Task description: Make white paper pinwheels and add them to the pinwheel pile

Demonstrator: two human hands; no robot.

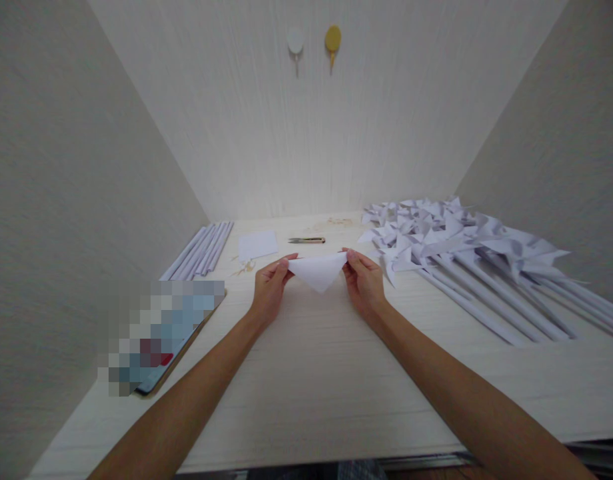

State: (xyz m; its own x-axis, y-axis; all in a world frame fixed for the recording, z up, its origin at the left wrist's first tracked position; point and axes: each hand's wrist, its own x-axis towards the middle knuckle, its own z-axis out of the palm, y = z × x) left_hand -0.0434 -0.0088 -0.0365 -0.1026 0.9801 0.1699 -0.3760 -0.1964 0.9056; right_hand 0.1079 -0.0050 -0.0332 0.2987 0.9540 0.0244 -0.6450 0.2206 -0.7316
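A white sheet of paper (319, 270), folded into a triangle with its point toward me, is stretched between my two hands above the table. My left hand (271, 288) pinches its left corner between thumb and fingers. At the opposite corner my right hand (365, 283) grips it the same way. Just beyond the paper lies a pair of thread snips (306, 240). A flat white paper square (258, 245) rests past my left hand, with some small tan bits (246, 267) in front of it.
Rolled white paper sticks (199, 251) lie at the back left. A device with a blurred screen (186, 327) is near my left forearm. Many paper pinwheels (426, 230) on sticks are heaped at the right. Walls enclose the table (306, 400); two hooks, one yellow (332, 40), hang on the back wall.
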